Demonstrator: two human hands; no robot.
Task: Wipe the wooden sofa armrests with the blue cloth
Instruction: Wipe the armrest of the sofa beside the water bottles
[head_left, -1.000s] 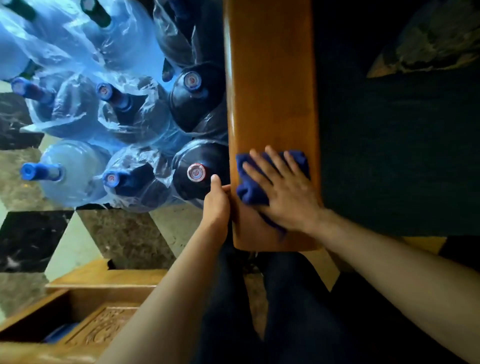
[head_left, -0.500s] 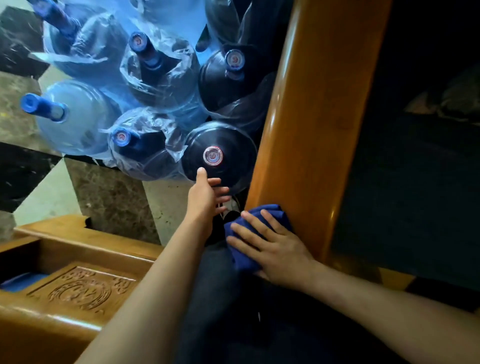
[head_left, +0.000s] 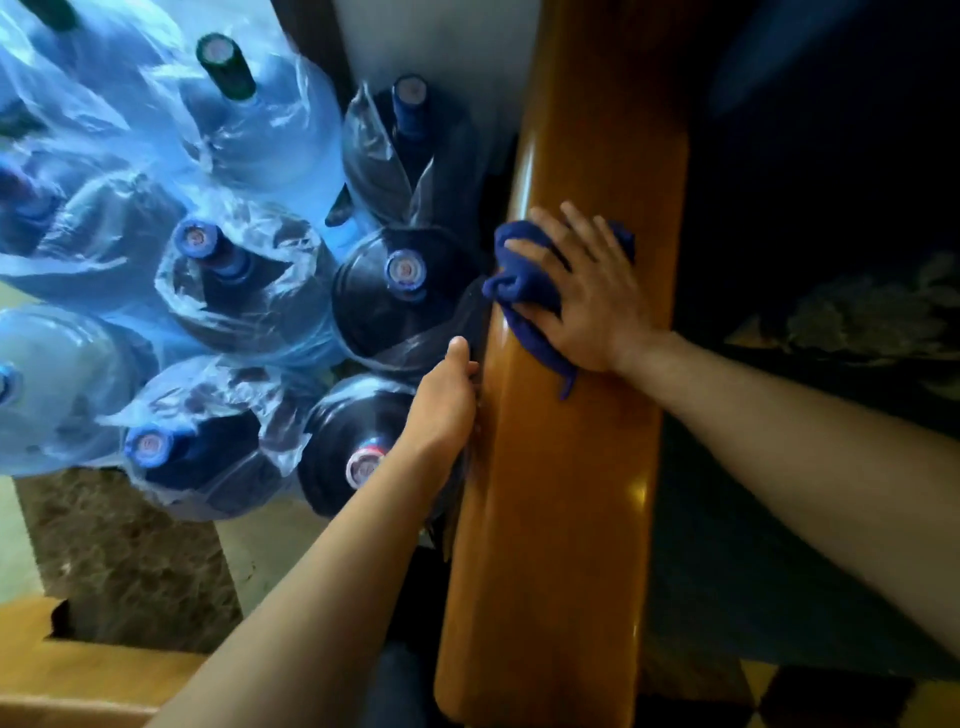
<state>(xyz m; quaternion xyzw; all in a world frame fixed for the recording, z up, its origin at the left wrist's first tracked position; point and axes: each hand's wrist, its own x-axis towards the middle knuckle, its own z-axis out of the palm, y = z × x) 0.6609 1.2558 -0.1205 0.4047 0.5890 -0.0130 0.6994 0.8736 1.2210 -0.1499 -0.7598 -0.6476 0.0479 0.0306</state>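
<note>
Right hand (head_left: 582, 296): fingers spread flat — presses blue cloth (head_left: 519, 283) onto wooden armrest (head_left: 561, 493).
Left hand (head_left: 447, 405): against armrest's outer side — finger position cannot be determined.

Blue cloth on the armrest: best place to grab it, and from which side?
Take the bunched fold of the cloth that hangs over the armrest's left edge, coming from the left, bottle side. The right hand presses the rest flat on the wood, so there is little to pinch there; the overhanging roll is thick and free. The left hand, at that edge, looks nearest.
</note>
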